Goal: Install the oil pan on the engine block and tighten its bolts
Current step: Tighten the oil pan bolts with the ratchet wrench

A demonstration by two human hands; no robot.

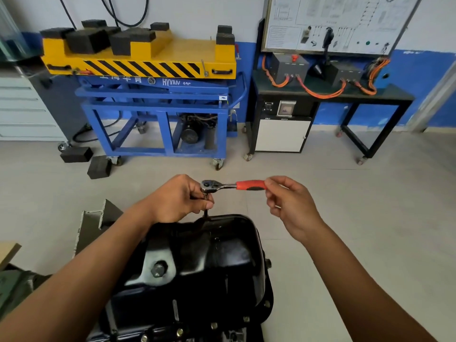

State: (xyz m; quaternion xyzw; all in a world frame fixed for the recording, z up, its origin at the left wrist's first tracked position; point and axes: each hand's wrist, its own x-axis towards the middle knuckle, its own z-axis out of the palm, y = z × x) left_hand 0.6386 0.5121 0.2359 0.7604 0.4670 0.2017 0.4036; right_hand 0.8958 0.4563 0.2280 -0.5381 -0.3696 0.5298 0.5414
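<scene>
Gripping 1 ratchet [230,185], L hand [176,199], R hand [292,207], prob. on oil pan [222,257].

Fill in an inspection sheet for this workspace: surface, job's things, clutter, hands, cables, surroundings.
Surface: pale tiled floor.
Job's things: black oil pan seated on engine block, flange bolts along near edge; red-handled ratchet wrench on extension bar at far rim.
Clutter: two black rubber blocks on floor.
Hands: left hand grips extension bar under ratchet head; right hand pinches handle end.
Cables: orange cables on black bench; black hoses on wall.
Surroundings: blue lift cart with yellow top, wiring training board.
</scene>
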